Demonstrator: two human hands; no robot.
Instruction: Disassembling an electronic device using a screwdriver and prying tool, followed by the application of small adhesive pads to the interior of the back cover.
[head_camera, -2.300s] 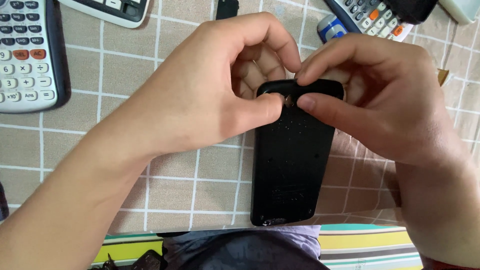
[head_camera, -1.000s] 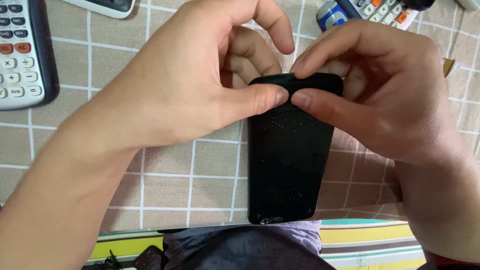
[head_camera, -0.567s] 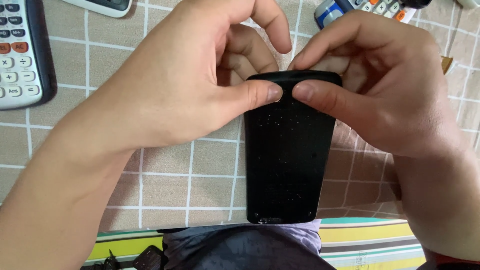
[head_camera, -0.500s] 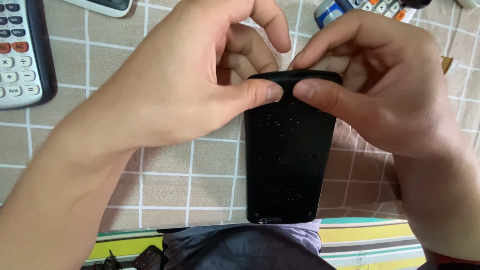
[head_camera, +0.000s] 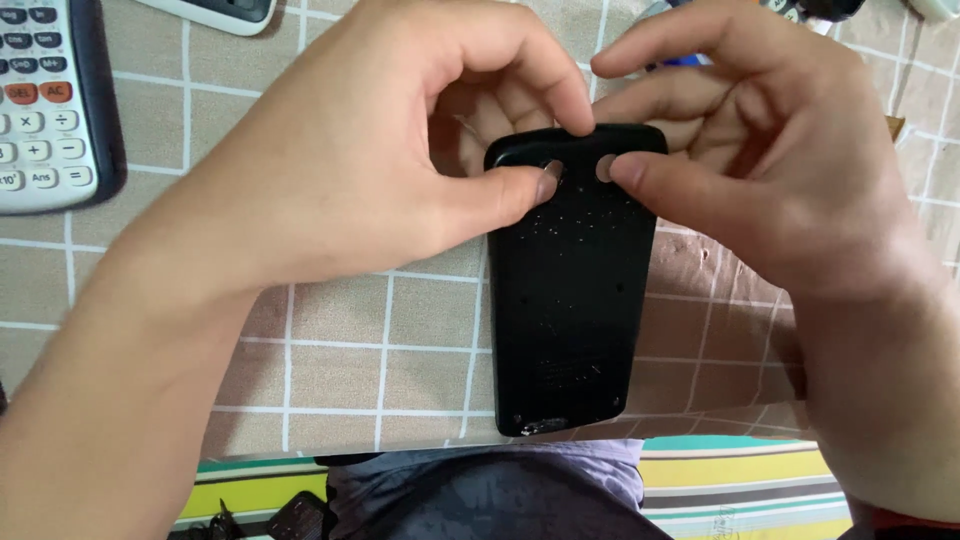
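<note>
Black speckled rounded-rectangle plastic calculator back (head_camera: 570, 290) between both hands

Your left hand (head_camera: 380, 150) and right hand (head_camera: 760, 160) covered the top edge of the black calculator back (head_camera: 570, 300), so whatever lay behind its upper end could not be seen. The grey calculator (head_camera: 45, 100) was cut off by the left edge, its keys too small to read. Items at the top right were mostly hidden behind your right hand and cropped.
</note>
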